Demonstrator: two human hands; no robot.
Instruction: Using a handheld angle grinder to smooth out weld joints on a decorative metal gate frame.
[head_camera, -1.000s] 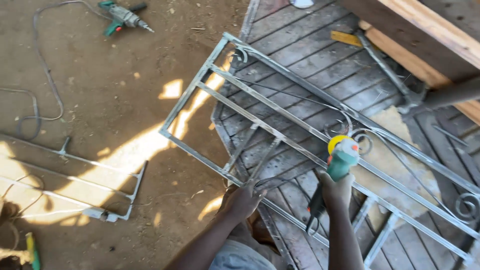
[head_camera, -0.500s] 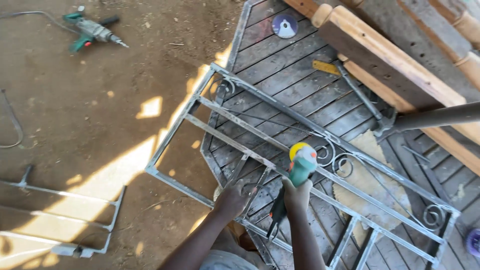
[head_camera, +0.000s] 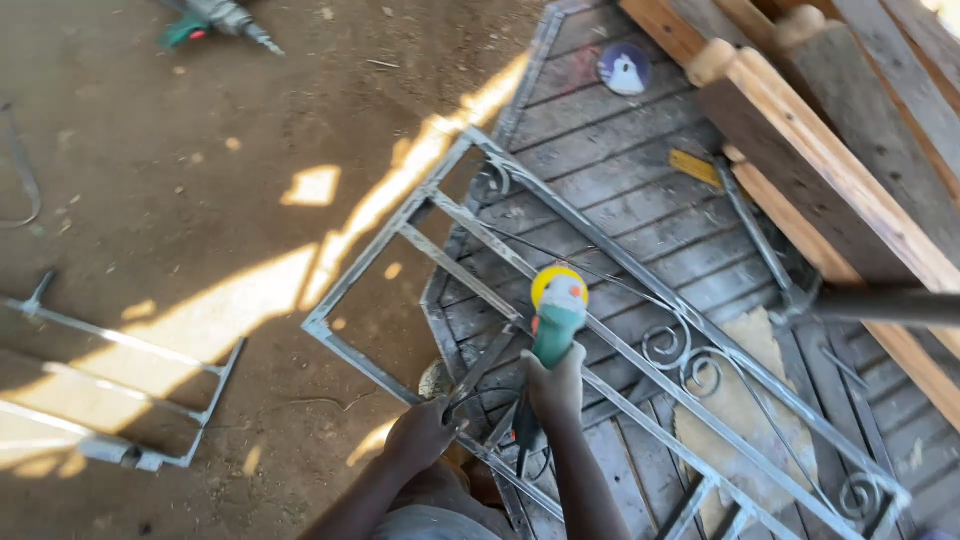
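Grinder on the metal gate frame, both hands busy

right hand (head_camera: 556, 385) is wrapped tight round the green grinder (head_camera: 556, 322), its yellow head pointing away from the hand and sitting on a bar of the metal frame (head_camera: 400, 225). left hand (head_camera: 422, 432), just left of the right one, is closed round a lower frame bar near the corner. Frame lies half on the wooden pallet (head_camera: 620, 200) past the hands, half on the dirt floor (head_camera: 150, 200). A drill (head_camera: 215, 18) lies far off up left of the left hand
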